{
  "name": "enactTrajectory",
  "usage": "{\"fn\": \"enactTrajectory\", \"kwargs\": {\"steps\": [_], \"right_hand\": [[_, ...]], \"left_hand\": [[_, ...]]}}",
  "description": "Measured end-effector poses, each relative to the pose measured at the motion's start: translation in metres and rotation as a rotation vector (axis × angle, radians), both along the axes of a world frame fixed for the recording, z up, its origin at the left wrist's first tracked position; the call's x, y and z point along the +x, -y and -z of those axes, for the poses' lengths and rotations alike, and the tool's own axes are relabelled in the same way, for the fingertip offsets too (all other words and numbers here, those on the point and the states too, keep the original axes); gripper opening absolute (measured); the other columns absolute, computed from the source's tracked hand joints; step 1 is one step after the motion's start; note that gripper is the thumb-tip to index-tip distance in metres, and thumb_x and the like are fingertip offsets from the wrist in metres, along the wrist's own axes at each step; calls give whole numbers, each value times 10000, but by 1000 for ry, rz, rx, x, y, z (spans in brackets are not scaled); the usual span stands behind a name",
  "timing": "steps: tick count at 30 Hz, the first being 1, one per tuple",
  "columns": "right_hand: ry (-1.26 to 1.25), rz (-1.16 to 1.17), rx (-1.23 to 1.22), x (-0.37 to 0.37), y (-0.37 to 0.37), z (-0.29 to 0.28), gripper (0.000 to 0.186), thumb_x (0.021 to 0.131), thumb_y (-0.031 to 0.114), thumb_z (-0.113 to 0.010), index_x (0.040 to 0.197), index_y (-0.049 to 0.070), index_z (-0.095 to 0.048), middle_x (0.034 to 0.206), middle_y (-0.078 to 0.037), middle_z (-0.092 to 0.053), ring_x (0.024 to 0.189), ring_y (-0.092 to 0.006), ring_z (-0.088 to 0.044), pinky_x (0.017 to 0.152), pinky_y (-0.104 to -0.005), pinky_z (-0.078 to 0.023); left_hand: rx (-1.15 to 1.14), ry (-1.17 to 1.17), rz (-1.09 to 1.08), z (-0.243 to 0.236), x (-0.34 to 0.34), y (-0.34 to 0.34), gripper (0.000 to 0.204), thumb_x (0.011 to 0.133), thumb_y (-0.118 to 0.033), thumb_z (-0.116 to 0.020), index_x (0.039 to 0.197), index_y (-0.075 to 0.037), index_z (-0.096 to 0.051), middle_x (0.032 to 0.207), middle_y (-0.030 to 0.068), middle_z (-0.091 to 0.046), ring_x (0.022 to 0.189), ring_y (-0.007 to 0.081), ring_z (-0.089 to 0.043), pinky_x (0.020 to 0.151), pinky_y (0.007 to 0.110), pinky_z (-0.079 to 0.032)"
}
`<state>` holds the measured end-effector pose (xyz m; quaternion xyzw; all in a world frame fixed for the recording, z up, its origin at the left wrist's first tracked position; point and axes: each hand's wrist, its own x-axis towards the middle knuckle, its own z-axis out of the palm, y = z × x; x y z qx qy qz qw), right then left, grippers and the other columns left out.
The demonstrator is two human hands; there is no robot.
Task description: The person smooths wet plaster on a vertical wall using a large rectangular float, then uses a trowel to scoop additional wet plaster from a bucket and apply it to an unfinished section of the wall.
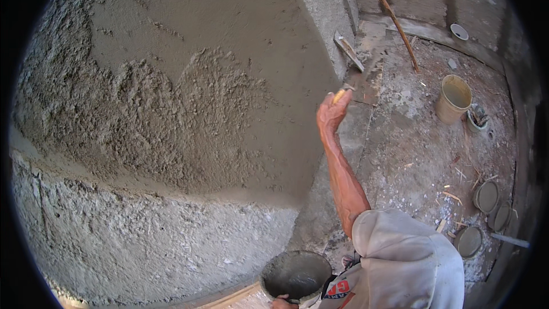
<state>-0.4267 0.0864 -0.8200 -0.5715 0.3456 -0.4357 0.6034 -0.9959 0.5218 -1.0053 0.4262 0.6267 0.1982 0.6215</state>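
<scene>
My right hand [333,111] is closed around the yellowish handle of a trowel [339,96], out at the end of my stretched arm. The trowel's blade is blurred and points toward a long float [349,51] leaning by the wall's edge. Low in the view, my left hand [281,302] grips the near rim of a dark bucket [297,272] with grey wet mortar inside; most of that hand is cut off by the frame. To the left, the wall carries wet mortar [200,120], rough and lumpy in the middle and smoother above and to the right.
Below the mortar runs a pale rough band of wall [143,246]. A wooden stick [392,17] slants at the upper right. On the debris-strewn floor [406,154] stand a beige bucket [454,100], a smaller pail [476,118] and several round containers [469,242].
</scene>
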Motion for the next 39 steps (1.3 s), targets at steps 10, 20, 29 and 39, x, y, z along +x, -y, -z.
{"fn": "enactTrajectory", "kwargs": {"steps": [10,20,29,39], "right_hand": [[-296,-1979,-381,-268,-100,24,424,858,208,-626,1233,12,-594,959,-213,-686,920,-369,-679,840,-444,-534],[-649,-1652,-1167,-364,-137,106,301,948,94,-490,1125,-98,-640,1006,-330,-690,935,-463,-716,807,-552,-576],[-439,-1751,-1403,-408,-153,76,346,978,129,-481,1185,-108,-625,913,-291,-717,897,-424,-731,763,-522,-584],[-741,-1379,-1225,-422,-184,100,303,943,185,-535,1066,-63,-657,845,-287,-707,810,-452,-719,719,-569,-558]], "left_hand": [[105,317,55,-120,89,110,399,675,97,-542,1049,-20,-615,865,129,-664,700,300,-630,575,444,-536],[313,342,787,-178,151,80,358,560,142,-571,882,-14,-584,790,15,-603,716,133,-557,636,287,-482],[405,509,921,-203,147,24,298,553,91,-603,831,-14,-588,820,21,-629,728,122,-547,669,288,-475],[441,674,916,-201,117,45,289,562,85,-616,833,-3,-568,806,-9,-563,763,109,-506,719,256,-442]]}}
